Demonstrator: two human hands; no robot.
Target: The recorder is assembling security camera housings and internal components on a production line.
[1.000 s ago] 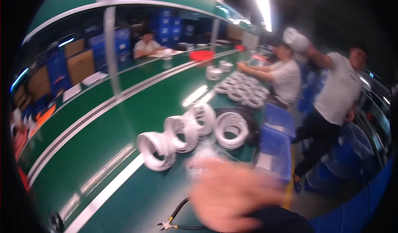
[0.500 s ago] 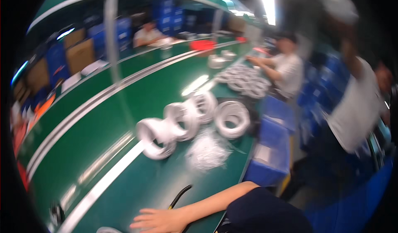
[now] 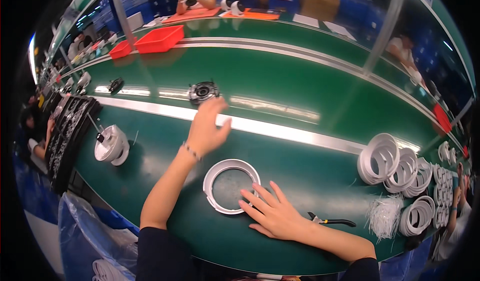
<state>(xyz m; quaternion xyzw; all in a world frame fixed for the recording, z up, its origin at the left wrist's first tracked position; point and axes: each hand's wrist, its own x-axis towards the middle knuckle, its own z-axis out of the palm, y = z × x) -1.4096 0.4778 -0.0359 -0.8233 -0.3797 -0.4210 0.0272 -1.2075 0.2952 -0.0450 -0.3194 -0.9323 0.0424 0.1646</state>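
Observation:
A white plastic ring (image 3: 214, 175) lies flat on the dark green table. My right hand (image 3: 280, 215) rests at its right side, fingers spread, with fingertips over the rim. Farther off, my left hand (image 3: 206, 126) reaches across the white strip with thumb and fingers apart. Its slightly blurred fingertips overlap the near edge of a black round part (image 3: 203, 92) with small projecting tabs; whether they touch cannot be seen. Diagonal pliers (image 3: 332, 222) with black-and-yellow handles lie beside my right wrist.
On the left stand a white housing (image 3: 112, 146) and a black tray stack (image 3: 70, 131). Several white rings (image 3: 378, 159) and a heap of clear thin strips (image 3: 384, 216) sit at right. Another black part (image 3: 116, 85) and red bins (image 3: 160, 39) lie beyond. People work nearby.
The view has swung left from the table's right end. My left hand now shows, extended toward the black part. The white ring, barely visible at the lower edge before, is now fully in view.

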